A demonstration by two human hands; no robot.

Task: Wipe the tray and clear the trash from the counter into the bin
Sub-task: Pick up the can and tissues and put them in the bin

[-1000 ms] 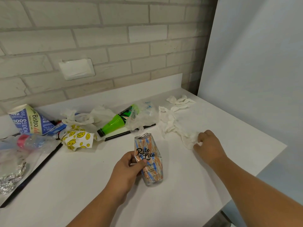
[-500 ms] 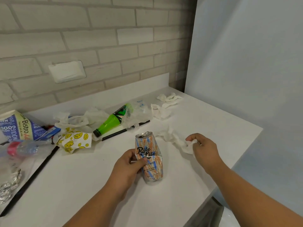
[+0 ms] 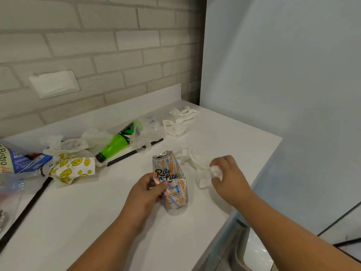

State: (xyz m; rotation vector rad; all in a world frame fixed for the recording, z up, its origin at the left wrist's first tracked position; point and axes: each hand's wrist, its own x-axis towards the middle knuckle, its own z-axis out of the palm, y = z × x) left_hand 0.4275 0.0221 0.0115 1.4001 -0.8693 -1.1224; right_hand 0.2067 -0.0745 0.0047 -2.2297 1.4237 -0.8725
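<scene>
Left hand (image 3: 145,194) has thumb and fingers wrapped round the middle of a dented orange-and-blue striped drink can (image 3: 172,184), which stands slightly tilted on the white counter (image 3: 97,222) near its front edge. Right hand (image 3: 228,178), fingers curled, bunches one end of a crumpled white paper napkin (image 3: 203,169); the rest trails on the counter just right of the can. Behind: green plastic bottle (image 3: 117,142) on its side, yellow smiley-print paper wrapper (image 3: 75,169), white tissue scraps (image 3: 179,122) toward the back corner. Black tray rim (image 3: 29,206) at far left.

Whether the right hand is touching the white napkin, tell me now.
Touching. The head view shows the right hand gripping a bunched wad of the white napkin.
</scene>
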